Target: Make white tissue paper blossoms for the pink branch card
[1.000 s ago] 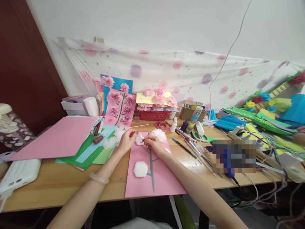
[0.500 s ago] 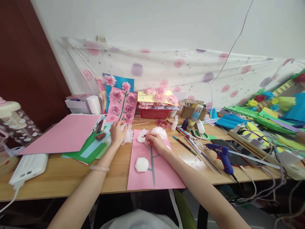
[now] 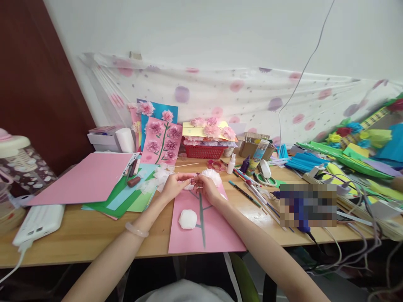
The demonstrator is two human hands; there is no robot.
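Over the top part of a pink sheet (image 3: 220, 237), my left hand (image 3: 173, 186) and my right hand (image 3: 208, 191) meet with pinched fingertips. What they pinch is too small and covered to make out. A painted green stem with side branches (image 3: 202, 224) runs up the sheet. At its lower left lies a white rounded paper piece (image 3: 188, 219). Another white piece sits under my fingers, mostly hidden. A fluffy white paper flower (image 3: 214, 176) is just beyond my right hand. Loose white tissue pieces (image 3: 159, 177) lie beside my left hand.
Left are coloured paper sheets (image 3: 85, 178) and a white power bank (image 3: 39, 222). A pink flower picture (image 3: 162, 140) and a red basket (image 3: 204, 152) stand behind. Pens (image 3: 244, 193), scissors (image 3: 266, 179), a partly blurred-out glue gun (image 3: 304, 222) and cables lie right.
My left hand has moved right from the loose tissue pieces to my right hand, which stays over the sheet's top. The tissue pieces are now more exposed.
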